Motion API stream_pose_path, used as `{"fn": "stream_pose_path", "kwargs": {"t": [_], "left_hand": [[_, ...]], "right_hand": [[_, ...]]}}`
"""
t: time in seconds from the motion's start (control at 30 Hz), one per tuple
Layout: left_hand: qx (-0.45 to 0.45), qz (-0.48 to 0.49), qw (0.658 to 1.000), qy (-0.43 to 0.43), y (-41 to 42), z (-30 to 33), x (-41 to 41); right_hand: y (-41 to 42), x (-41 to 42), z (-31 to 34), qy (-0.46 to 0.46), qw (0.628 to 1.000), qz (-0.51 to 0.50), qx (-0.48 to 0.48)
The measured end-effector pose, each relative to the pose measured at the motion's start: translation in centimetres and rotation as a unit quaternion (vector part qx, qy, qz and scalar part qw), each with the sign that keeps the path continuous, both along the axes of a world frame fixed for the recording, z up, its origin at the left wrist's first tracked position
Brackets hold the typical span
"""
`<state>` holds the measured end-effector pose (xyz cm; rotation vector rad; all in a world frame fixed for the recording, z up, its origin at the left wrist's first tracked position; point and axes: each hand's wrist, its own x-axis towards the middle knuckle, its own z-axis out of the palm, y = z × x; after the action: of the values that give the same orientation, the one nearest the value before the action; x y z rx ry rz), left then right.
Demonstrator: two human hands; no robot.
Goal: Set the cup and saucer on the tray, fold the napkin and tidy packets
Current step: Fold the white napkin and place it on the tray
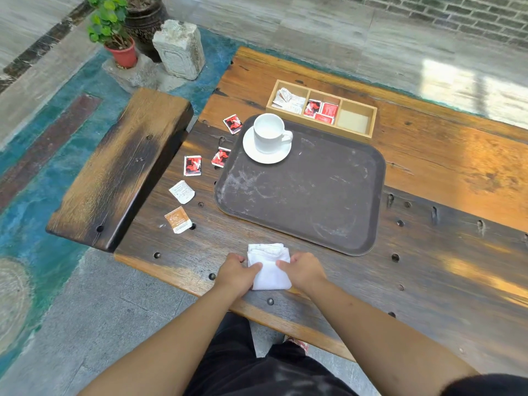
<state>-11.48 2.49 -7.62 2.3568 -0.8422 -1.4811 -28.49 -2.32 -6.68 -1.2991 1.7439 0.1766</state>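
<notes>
A white cup (268,132) stands on a white saucer (281,158) at the far left corner of a dark brown tray (308,195). In front of the tray lies a folded white napkin (270,268). My left hand (237,274) grips its left edge and my right hand (304,270) its right edge. Loose packets lie on the table left of the tray: three red ones (233,124) (221,157) (192,165), a white one (182,191) and an orange one (177,220).
A wooden box (371,121) with three compartments sits behind the tray, holding white packets (288,100) and red packets (321,110); its right compartment is bare. A wooden bench (120,167) stands left of the table (443,252). A potted plant (114,30) and stone block (180,48) are on the floor.
</notes>
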Motion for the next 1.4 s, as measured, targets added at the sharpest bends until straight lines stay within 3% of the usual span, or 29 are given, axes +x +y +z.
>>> {"fn": "stream_pose_path", "kwargs": {"t": [0.17,0.37,0.63,0.93,1.4], "left_hand": [[0.039,0.037,0.996,0.075,-1.0,0.8,0.1],[0.103,0.049,0.974,0.193,-1.9,2.8,1.1],[0.003,0.034,0.943,0.331,-6.5,5.5,2.1],[-0.05,0.006,0.943,0.33,-15.7,8.0,-0.6],[-0.064,-0.089,0.958,0.264,-27.8,4.4,-7.7]], "right_hand": [[-0.4,0.1,-0.2,-0.086,0.988,-0.114,0.056],[-0.9,-1.0,0.7,-0.269,0.922,-0.253,0.121],[-3.8,-1.8,2.8,-0.405,0.855,-0.287,0.15],[-10.5,-3.9,6.0,-0.447,0.849,-0.272,0.073],[-20.7,-11.3,2.9,-0.382,0.858,-0.344,0.0]]}}
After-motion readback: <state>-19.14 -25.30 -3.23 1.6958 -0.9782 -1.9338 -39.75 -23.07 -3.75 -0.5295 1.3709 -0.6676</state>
